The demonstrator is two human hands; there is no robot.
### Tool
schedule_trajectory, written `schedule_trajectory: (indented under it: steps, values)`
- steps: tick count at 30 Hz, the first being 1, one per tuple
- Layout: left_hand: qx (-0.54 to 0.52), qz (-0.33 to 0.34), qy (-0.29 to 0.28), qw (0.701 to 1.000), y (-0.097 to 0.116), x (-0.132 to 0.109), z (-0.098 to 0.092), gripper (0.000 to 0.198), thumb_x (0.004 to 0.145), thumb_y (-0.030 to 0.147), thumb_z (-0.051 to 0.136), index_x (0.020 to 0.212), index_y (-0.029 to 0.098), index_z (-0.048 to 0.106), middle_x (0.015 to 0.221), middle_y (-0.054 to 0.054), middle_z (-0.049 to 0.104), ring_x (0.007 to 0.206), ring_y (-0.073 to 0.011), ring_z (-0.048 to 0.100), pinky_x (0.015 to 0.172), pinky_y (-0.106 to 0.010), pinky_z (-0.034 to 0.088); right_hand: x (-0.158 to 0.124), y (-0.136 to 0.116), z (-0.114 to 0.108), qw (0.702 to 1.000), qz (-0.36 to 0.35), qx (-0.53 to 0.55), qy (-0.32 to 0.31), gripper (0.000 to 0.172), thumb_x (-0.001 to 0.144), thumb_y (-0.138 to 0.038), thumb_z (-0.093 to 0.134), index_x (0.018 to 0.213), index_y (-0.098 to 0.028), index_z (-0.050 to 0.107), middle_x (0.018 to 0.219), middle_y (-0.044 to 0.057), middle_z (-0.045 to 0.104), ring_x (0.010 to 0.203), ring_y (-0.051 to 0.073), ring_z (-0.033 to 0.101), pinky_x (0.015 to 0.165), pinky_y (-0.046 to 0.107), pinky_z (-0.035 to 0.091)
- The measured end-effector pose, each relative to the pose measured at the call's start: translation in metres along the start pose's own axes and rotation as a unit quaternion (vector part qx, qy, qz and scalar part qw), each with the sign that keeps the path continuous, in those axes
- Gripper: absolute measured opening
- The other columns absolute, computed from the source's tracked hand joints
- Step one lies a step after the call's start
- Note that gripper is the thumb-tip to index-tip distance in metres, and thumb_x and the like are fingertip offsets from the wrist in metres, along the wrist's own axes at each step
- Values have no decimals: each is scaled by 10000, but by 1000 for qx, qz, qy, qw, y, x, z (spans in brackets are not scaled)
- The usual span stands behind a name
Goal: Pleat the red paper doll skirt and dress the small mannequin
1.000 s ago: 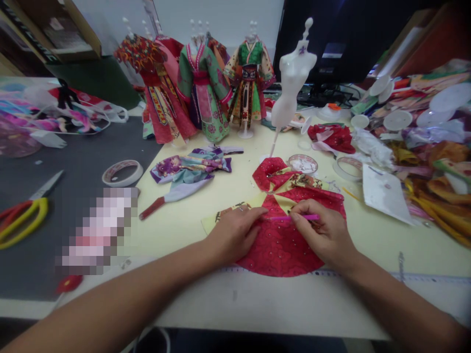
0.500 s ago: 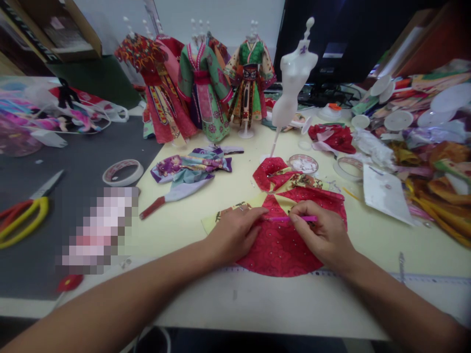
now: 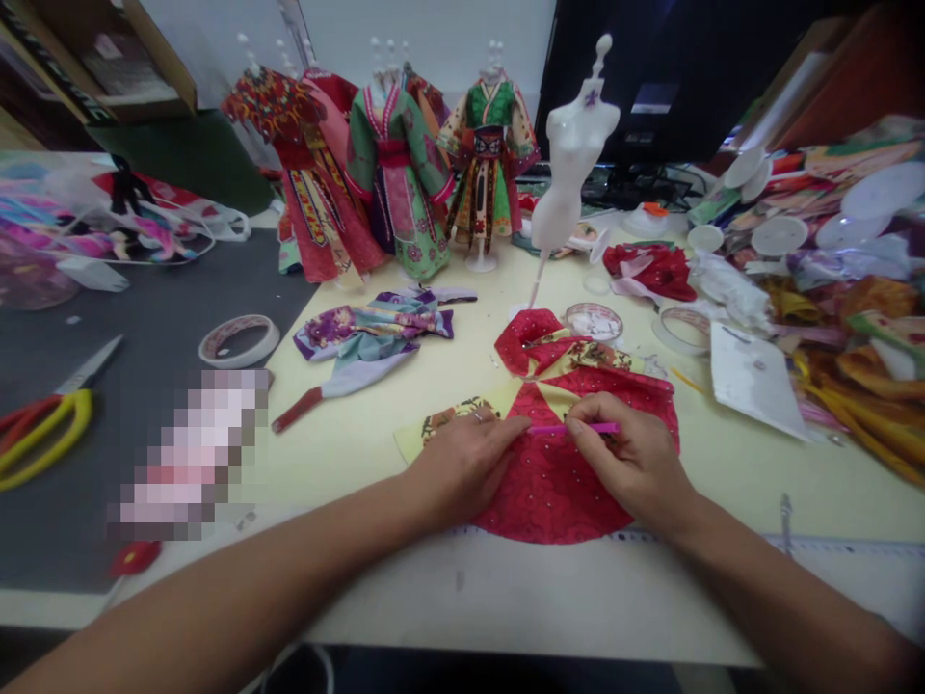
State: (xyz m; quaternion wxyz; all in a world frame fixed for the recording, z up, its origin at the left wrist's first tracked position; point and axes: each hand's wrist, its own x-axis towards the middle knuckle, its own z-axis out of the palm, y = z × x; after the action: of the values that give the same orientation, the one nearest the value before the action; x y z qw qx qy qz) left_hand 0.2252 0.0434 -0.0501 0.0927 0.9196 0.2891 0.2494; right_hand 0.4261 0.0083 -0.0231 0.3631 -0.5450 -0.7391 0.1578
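A fan-shaped piece of red patterned fabric (image 3: pixel 553 492) lies flat on the cream table, joined to yellow floral panels and gathered into folds at its far end (image 3: pixel 539 352). My left hand (image 3: pixel 466 467) presses flat on the fabric, its fingertips close to a thin pink stick (image 3: pixel 574 428). My right hand (image 3: pixel 625 463) pinches that stick between thumb and fingers, just above the red cloth. Part of the fabric is hidden under both hands.
Doll dresses on stands (image 3: pixel 401 183) and a white mannequin (image 3: pixel 570 145) stand at the back. A roll of tape (image 3: pixel 238 341), yellow-handled scissors (image 3: pixel 43 439) and a folded garment (image 3: pixel 368 337) lie left; fabric scraps and white discs (image 3: pixel 780 236) pile up right.
The pink stick has shifted slightly left along the fabric in my right hand. My left hand has edged right toward it, and the fabric has barely moved.
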Motion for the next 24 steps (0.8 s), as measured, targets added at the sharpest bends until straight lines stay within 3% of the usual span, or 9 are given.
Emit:
schedule_trajectory:
  steps: [11,24]
  values:
    - [51,51,-8,997,4,3,-3,244,814,95,416,1039,79,509,745,-108,648,749,-210,601,648,-343,519,0,-2,0,994,97,40,-4,154,846,-303,480,746,-195,528,533,-57,453,419,67,389,408,202,293]
    - [61,55,-4,997,5,3,-3,254,821,104,410,1061,91,493,744,-95,650,708,-187,597,643,-331,517,-1,3,2,990,125,61,25,181,852,-325,481,736,-195,533,590,-19,548,530,103,498,479,217,341]
